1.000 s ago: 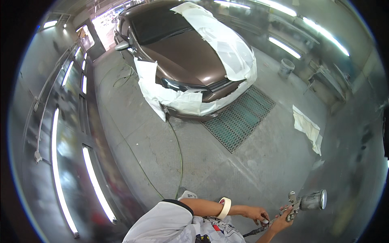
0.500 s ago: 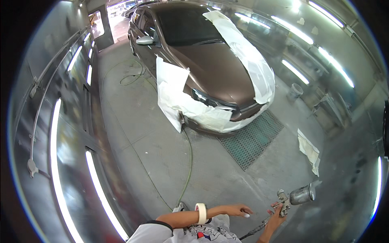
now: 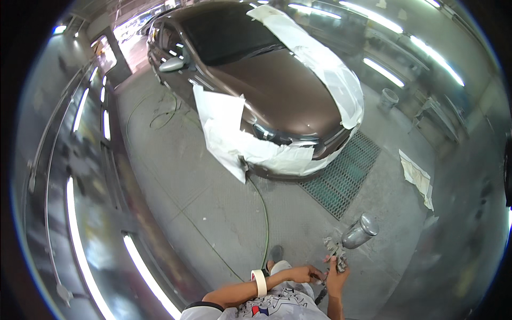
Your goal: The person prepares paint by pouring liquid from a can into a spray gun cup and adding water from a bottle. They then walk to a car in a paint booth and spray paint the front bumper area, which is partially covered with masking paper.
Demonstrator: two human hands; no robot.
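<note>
The right hand (image 3: 337,274) has its fingers wrapped around the handle of a silver metal spray gun (image 3: 335,249). The gun is up in front of the person, low in the view and a bit right of the middle. A round, shiny silver metal cup (image 3: 360,231) is joined to the gun and tips over to the right. Its metal sides hide what is in it. The left hand (image 3: 305,274) is just beside the right one, with its fingers bent near the dark hose (image 3: 321,294) under the gun. I cannot tell if they pinch it. A fat roll of cream tape (image 3: 258,283) goes around the left forearm like a bracelet.

Well apart from the hands, a round whitish bucket (image 3: 389,98) is on the floor near the right wall. It is too small to tell what is in it. A shiny brown car (image 3: 282,90) is in front, with white paper (image 3: 320,58) on parts of it.
</note>
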